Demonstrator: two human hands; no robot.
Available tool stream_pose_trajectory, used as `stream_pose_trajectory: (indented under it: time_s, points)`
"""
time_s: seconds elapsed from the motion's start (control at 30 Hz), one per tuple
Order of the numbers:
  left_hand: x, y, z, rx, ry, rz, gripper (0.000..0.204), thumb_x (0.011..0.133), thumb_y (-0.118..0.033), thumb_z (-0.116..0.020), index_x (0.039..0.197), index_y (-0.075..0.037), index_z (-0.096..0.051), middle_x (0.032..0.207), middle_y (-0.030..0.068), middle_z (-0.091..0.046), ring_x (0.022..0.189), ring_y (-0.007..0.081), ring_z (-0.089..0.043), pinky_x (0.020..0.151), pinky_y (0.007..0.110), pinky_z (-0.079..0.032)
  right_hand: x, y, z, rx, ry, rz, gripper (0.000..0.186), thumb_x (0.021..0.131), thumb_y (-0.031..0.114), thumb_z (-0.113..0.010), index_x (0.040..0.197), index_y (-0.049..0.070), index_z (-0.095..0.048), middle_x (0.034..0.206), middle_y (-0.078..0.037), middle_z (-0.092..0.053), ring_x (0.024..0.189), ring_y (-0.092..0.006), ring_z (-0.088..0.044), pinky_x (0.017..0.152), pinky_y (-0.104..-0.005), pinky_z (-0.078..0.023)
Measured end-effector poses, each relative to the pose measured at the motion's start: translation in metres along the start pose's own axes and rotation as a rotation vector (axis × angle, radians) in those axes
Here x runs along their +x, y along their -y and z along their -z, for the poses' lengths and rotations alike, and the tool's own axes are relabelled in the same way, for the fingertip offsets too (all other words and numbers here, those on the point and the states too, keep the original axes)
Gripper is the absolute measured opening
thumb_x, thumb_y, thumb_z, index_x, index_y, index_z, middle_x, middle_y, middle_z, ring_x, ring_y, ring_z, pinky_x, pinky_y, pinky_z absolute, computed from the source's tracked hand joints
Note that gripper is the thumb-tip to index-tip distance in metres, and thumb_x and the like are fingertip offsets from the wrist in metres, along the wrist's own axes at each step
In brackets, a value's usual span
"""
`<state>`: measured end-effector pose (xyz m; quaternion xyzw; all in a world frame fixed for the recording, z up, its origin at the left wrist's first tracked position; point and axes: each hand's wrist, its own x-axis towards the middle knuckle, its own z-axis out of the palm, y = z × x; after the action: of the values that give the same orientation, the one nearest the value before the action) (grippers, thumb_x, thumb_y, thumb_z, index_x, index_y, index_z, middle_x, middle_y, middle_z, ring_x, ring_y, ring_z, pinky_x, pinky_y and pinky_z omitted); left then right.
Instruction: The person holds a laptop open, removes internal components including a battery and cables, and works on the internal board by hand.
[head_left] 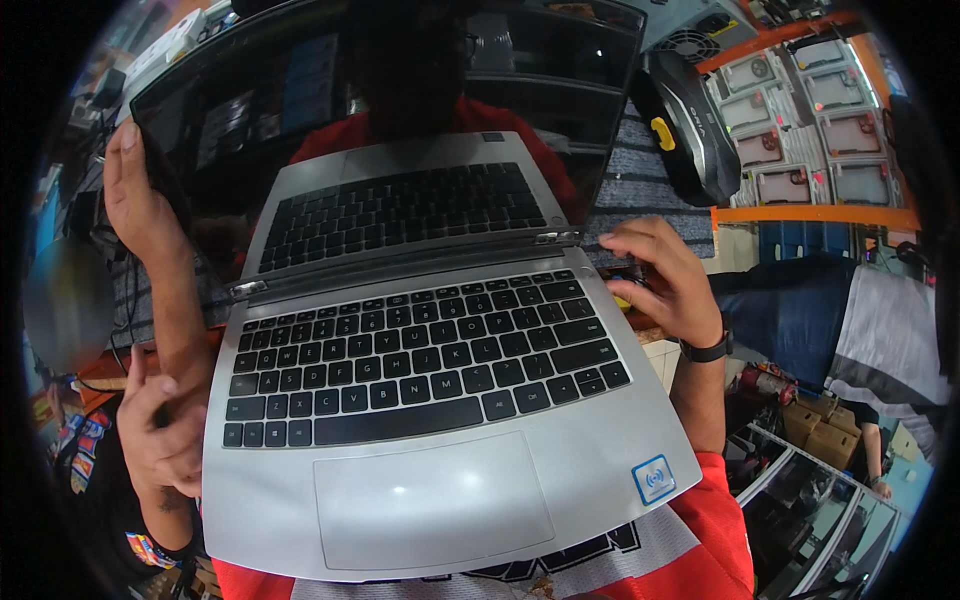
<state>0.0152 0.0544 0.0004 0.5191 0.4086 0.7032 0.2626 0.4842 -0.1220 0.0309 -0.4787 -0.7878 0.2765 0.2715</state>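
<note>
A silver laptop (430, 510) with black keys lies open in front of me, its base close against my red shirt. Its dark screen (390, 90) tilts away and mirrors the keyboard. My left hand (145, 205) is beside the screen's left edge, fingers stretched upward and holding nothing visible; whether it touches the edge, I cannot tell. Just right of the hinge, my right hand (665, 280) has its thumb and fingers apart, with nothing seen between them. A dark band is around its wrist. Part of my left forearm is hidden behind another person's hand (160, 430).
The other person stands close on the left, hand near the laptop's left edge. A black box-shaped device (690, 125) with a yellow part sits on a grey ribbed mat (635, 170). An orange-edged rack (815, 214) holds several packaged cases. Cardboard boxes (820, 430) lie lower right.
</note>
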Motion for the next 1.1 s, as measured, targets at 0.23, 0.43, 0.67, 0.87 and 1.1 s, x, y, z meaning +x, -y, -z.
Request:
stream_pose_trajectory:
  time_s: [0.23, 0.43, 0.67, 0.87, 1.1]
  points:
    - [-0.002, -0.001, 0.001, 0.115, 0.004, -0.046, 0.031, 0.106, -0.021, -0.054, 0.124, 0.003, -0.063, 0.118, 0.0068, -0.066, 0.11, 0.0117, -0.06, 0.101, 0.026, -0.043, -0.012, -0.013, -0.007, 0.096, -0.1, -0.105, 0.031, 0.081, 0.002, -0.077, 0.111, 0.004, -0.071, 0.108, -0.009, -0.066, 0.092, -0.0174, -0.061, 0.075, -0.0264, -0.047]
    - [-0.004, -0.009, -0.015, 0.057, 0.032, -0.051, 0.027, 0.106, -0.021, -0.054, 0.118, 0.001, -0.063, 0.112, 0.0046, -0.066, 0.102, 0.0098, -0.059, 0.094, 0.025, -0.044, -0.018, -0.012, -0.008, 0.189, -0.097, -0.103, 0.028, 0.081, -0.005, -0.073, 0.109, -0.002, -0.068, 0.112, -0.015, -0.064, 0.104, -0.0244, -0.061, 0.088, -0.0316, -0.048]
    - [-0.005, -0.014, -0.017, -0.057, 0.069, -0.008, 0.022, 0.106, -0.022, -0.055, 0.112, -0.002, -0.062, 0.104, 0.002, -0.066, 0.093, 0.0077, -0.057, 0.086, 0.024, -0.046, -0.052, 0.0, 0.006, 0.375, -0.274, 0.053, 0.03, 0.09, 0.033, -0.07, 0.103, 0.006, -0.067, 0.104, -0.012, -0.06, 0.094, -0.0261, -0.056, 0.082, -0.0395, -0.046]
    - [-0.004, -0.013, -0.023, -0.228, 0.126, 0.035, 0.02, 0.107, -0.021, -0.054, 0.11, -0.003, -0.061, 0.1, 0.0005, -0.065, 0.089, 0.0059, -0.056, 0.081, 0.022, -0.046, -0.071, 0.043, 0.013, 0.449, -0.22, 0.323, 0.044, 0.08, 0.058, -0.078, 0.105, 0.023, -0.069, 0.104, -0.003, -0.052, 0.088, -0.0193, -0.043, 0.07, -0.0322, -0.035]
    - [-0.004, -0.006, -0.019, -0.315, 0.173, 0.004, 0.025, 0.106, -0.024, -0.057, 0.111, -0.002, -0.065, 0.095, -0.0015, -0.065, 0.084, 0.0036, -0.056, 0.075, 0.02, -0.045, -0.072, 0.074, -0.014, 0.376, -0.413, 0.245, 0.04, 0.083, 0.061, -0.073, 0.096, 0.024, -0.07, 0.099, -0.001, -0.05, 0.085, -0.0178, -0.038, 0.069, -0.0314, -0.03]
